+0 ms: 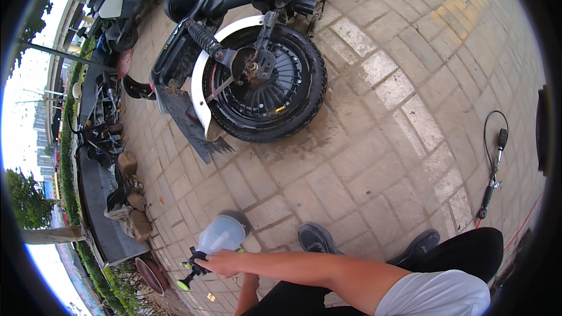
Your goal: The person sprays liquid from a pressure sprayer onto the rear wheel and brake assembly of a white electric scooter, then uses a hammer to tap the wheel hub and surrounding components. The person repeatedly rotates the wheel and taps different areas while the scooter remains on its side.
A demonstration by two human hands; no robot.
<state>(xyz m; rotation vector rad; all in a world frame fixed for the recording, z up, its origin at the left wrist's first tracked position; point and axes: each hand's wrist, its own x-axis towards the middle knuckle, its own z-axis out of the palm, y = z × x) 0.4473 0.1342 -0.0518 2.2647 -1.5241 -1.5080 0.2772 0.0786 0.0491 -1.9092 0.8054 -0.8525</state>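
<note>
A pump sprayer (222,233) with a translucent white bottle and a black-and-green top is on the paving at the lower left. My right hand (224,262) is closed around its black head, just beside the pump handle (185,284) with its bright green end. My left hand (250,281) comes up from below and is mostly hidden behind my right forearm; its fingers do not show. Beyond them is an electric scooter's rear wheel (263,90), black with a hub motor and looking wet, under a white fender (201,88). Damp patches mark the bricks beside the tyre.
An air inflator gun (490,184) with a looped black hose lies on the right, a red hose (523,222) near it. My shoes (316,237) stand on the paving. Stones (139,224), a brown pot (151,275) and another scooter (114,6) line the left side.
</note>
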